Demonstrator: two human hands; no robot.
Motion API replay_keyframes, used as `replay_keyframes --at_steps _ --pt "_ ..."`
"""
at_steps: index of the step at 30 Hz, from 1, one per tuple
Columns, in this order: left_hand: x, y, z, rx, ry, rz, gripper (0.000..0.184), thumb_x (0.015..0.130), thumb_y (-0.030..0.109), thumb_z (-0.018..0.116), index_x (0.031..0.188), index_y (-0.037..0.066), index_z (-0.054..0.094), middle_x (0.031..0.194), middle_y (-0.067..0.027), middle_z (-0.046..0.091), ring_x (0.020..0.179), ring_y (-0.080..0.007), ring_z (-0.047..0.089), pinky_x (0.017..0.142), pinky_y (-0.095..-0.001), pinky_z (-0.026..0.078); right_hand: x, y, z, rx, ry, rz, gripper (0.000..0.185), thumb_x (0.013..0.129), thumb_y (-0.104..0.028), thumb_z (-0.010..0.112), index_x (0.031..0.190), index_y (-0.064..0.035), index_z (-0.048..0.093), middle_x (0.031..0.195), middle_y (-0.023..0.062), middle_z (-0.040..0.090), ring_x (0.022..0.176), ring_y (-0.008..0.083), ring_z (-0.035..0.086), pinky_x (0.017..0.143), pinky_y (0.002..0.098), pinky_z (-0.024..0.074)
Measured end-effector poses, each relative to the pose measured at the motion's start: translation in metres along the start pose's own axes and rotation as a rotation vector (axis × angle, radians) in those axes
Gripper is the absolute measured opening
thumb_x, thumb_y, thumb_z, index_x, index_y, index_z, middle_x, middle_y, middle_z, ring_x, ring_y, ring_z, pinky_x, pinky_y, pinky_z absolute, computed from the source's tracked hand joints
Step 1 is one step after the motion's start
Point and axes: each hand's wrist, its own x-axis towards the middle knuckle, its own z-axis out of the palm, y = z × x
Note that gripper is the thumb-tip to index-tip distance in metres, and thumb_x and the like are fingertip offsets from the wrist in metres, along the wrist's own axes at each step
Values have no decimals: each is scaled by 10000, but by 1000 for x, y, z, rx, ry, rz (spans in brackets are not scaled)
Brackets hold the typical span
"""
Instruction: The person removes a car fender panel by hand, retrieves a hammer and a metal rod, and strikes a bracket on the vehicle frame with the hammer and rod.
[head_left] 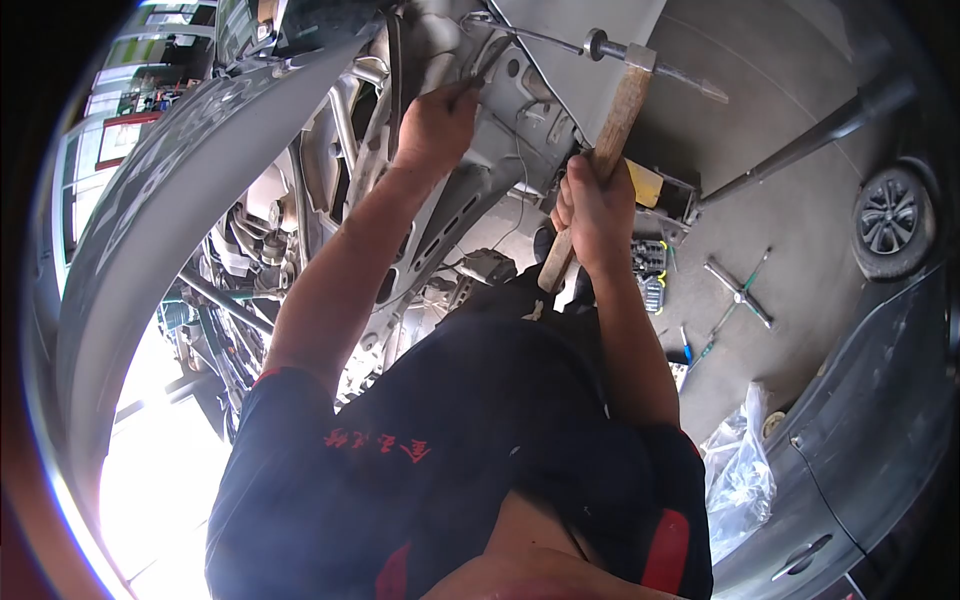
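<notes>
My right hand [597, 215] is wrapped around the wooden handle of a body hammer [622, 110]. The hammer is raised, its head at the top with a round face on the left and a long pointed end on the right. Up against the car's bare metal bodywork [515, 125], my left hand [438, 125] is closed. A dark, thin piece shows at its fingertips, and I cannot make out whether it is a tool or part of the car. Exposed front parts of the car lie below my left forearm.
A grey curved car panel [190, 160] runs along the left. On the floor at right are a cross-shaped wheel wrench [740, 295], a socket set [652, 275] and a clear plastic sheet [742, 465]. Another dark car [870, 400] with a wheel [893, 220] stands at far right.
</notes>
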Motion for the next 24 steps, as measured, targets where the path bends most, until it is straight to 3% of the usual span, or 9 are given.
replay_keyframes --at_steps 13,20,24 --pt "-2 -6 6 58 7 -34 417 968 371 616 1249 90 741 1035 -188 769 986 -335 747 886 -393 564 -1 7 -4 32 -1 15 203 1048 -175 629 1004 -82 454 688 2 498 504 86 481 454 280 411" --pt "-8 7 0 107 -1 -30 389 966 361 609 1249 134 751 1036 -166 774 982 -318 750 879 -386 564 -5 12 8 93 51 81 173 1006 -159 632 986 -125 463 643 -2 446 466 112 410 454 304 378" --pt "-5 0 3 80 11 -6 383 965 356 609 1247 140 753 1031 -164 773 970 -312 752 873 -387 565 -18 18 5 180 119 2 180 1015 -181 630 979 -130 461 645 -14 431 479 110 402 468 305 381"
